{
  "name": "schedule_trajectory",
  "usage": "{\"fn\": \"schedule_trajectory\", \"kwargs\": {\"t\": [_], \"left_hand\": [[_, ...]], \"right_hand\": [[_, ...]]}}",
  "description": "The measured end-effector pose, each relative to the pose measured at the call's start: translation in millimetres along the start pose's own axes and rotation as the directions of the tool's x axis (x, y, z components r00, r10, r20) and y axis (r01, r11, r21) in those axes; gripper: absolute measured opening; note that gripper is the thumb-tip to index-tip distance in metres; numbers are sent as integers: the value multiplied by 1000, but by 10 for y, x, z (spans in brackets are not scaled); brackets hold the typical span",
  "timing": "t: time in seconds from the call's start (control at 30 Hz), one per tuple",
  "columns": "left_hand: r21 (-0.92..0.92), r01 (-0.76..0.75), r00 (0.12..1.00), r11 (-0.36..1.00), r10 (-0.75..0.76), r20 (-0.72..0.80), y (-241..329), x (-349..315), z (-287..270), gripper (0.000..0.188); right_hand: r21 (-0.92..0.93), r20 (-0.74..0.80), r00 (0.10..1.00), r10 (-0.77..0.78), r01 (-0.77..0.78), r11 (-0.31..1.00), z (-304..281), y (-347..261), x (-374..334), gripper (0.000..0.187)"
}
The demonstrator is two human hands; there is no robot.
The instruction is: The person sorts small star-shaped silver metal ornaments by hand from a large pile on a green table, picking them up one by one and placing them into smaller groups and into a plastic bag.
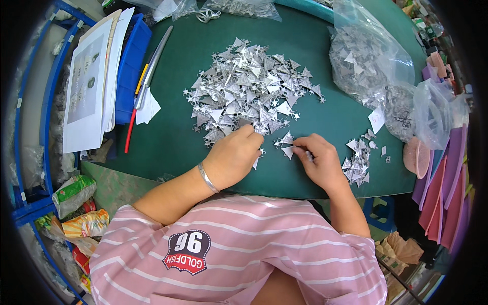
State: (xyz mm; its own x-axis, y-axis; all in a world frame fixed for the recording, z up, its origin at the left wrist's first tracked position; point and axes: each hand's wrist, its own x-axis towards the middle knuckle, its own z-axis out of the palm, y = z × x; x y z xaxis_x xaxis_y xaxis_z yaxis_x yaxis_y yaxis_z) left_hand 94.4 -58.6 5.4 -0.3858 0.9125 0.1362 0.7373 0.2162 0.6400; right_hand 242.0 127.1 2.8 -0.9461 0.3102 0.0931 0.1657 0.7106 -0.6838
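Note:
A big heap of silver metal pieces [244,86], many triangular with small star shapes, lies on the green table. My left hand [229,157], with a silver bangle at its wrist, is closed at the heap's near edge. Its fingertips are by a grey piece; whether they grip it is hidden. Just right of it, my right hand [320,161] pinches a small silver triangular piece [288,151] between thumb and finger. More silver shows under its curled fingers. Another triangular piece [286,138] lies just beyond. A smaller pile of silver pieces [358,161] sits right of my right hand.
Clear plastic bags of silver pieces [363,61] stand at the back right, near a pink bowl [417,157]. On the left are a blue bin [133,71], paper sheets [89,86], a red-and-yellow stick [135,109] and a long metal tool [155,63]. Blue shelving [48,107] lies beyond.

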Motion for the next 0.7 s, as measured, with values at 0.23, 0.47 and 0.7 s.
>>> {"fn": "schedule_trajectory", "kwargs": {"t": [0.23,0.47,0.7], "left_hand": [[-41,-49,999,998,50,10,60,117,43,21],[-15,-129,986,992,130,105,151,278,194,17],[81,-185,973,979,172,153,196,431,297,3]], "right_hand": [[-120,3,997,-74,74,990,-34,-32,-66,12],[-31,-27,999,39,-40,999,-151,39,-121,12],[-100,-8,999,-53,52,994,-47,-15,-167,15]]}}
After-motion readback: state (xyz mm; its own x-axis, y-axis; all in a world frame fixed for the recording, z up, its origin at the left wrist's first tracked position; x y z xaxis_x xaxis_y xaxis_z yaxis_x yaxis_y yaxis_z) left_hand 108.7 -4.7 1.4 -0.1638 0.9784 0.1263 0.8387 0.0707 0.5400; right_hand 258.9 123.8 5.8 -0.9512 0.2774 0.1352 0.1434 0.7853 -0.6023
